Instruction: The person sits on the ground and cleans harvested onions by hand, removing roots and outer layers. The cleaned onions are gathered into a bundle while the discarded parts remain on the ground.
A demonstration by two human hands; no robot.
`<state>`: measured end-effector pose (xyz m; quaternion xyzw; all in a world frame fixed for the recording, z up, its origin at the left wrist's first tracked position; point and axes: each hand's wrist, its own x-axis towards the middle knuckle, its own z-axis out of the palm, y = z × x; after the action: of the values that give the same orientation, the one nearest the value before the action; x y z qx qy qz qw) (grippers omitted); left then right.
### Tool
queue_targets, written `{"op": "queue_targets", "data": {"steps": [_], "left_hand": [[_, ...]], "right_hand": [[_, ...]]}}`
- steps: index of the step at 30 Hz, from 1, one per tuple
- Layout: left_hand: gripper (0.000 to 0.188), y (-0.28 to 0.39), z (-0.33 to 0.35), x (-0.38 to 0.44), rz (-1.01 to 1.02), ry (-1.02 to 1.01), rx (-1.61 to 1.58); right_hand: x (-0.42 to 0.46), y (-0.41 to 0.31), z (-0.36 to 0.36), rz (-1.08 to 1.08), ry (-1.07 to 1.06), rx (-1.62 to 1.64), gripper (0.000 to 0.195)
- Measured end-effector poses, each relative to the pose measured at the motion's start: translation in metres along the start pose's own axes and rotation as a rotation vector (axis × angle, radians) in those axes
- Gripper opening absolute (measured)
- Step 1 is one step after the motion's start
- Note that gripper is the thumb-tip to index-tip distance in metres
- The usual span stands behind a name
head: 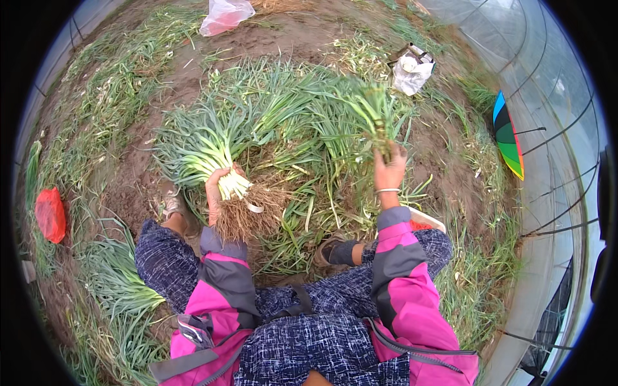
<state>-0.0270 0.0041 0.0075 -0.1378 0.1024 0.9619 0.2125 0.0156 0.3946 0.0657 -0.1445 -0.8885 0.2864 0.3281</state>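
Observation:
My left hand [214, 193] is wrapped around the pale stems of a bunch of leek-like greens [227, 176]. Its tangled brown roots [251, 212] face me, and the leaves fan out away from me. A short white strip [255, 208] shows against the roots. To the right, my right hand [390, 169] grips a smaller clump of the same greens [372, 113] at the root end, with the leaves pointing away and blurred. Between and beyond both hands spreads a pile of cut greens [294, 103] on the soil.
Another bunch of greens [125, 280] lies by my left knee, near a red plastic bag [50, 215]. A pale container [429, 218] sits beside my right knee. Farther off are a white bag [411, 72], a pinkish bag [226, 17], an open umbrella [508, 137] and the plastic greenhouse wall [545, 193].

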Motion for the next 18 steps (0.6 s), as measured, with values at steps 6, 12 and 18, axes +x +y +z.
{"op": "queue_targets", "data": {"steps": [6, 12, 18], "left_hand": [[0.026, 0.002, 0.003, 0.000, -0.020, -0.023, -0.117], [0.039, 0.026, 0.040, -0.035, -0.110, -0.267, -0.116], [0.039, 0.011, 0.026, -0.029, 0.037, -0.025, 0.104]], "right_hand": [[-0.079, -0.015, 0.025, -0.036, -1.246, -0.460, 0.052], [-0.106, 0.010, 0.040, 0.055, -1.242, -0.447, 0.044], [-0.101, 0.028, 0.137, 0.216, -0.627, 0.096, 0.023]]}}
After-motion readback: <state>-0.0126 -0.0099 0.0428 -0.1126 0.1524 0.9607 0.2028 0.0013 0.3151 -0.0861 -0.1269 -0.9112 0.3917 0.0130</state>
